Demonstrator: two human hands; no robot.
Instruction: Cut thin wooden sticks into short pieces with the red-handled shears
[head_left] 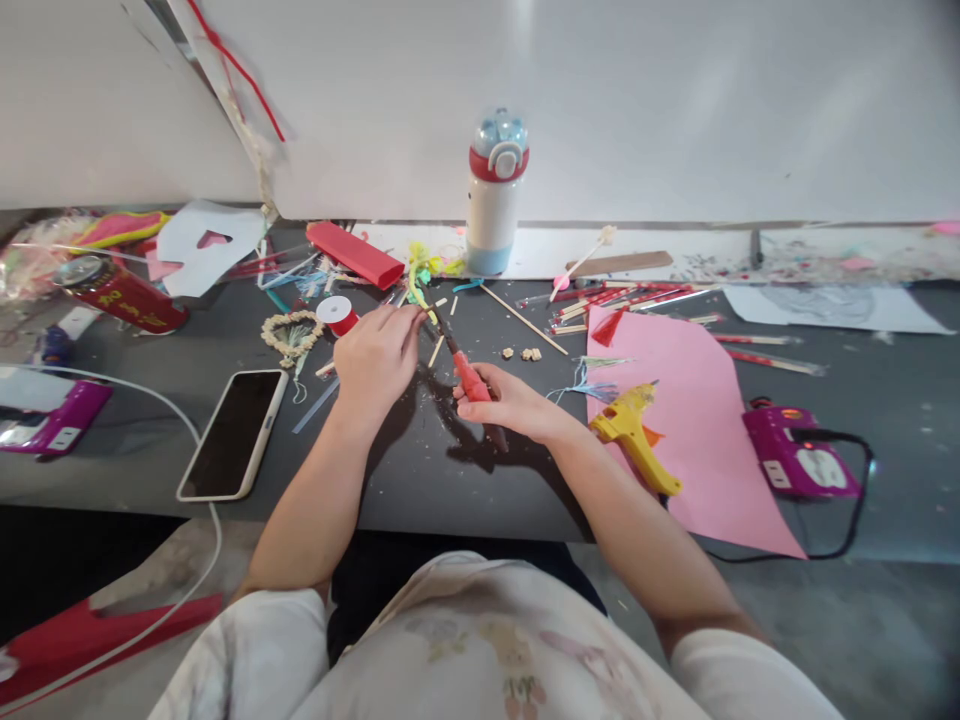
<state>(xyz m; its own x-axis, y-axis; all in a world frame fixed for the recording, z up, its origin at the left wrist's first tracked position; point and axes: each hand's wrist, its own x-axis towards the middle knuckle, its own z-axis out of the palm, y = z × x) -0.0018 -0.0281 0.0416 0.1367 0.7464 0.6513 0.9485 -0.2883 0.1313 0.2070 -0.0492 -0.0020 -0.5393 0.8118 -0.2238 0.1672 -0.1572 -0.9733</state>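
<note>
My right hand point(504, 400) is closed around a pair of red-handled pliers point(469, 376), whose narrow dark metal tip points away and to the left. My left hand point(379, 357) is pinched shut close to that tip, at the lower end of a thin yellow-green strip point(417, 286). What exactly lies between the left fingertips is too small to make out. A spool of red ribbon point(337, 315) stands just left of my left hand. Small wooden pieces point(531, 354) and a thin wooden stick point(525, 320) lie beyond my right hand.
Behind stands a white bottle point(493, 215) against the wall panel. To the right are pink paper point(709, 430), a yellow glue gun point(637, 440) and a purple power box point(802, 455). Leftward lie a phone point(232, 435), a bead loop point(291, 340) and a red can point(127, 297).
</note>
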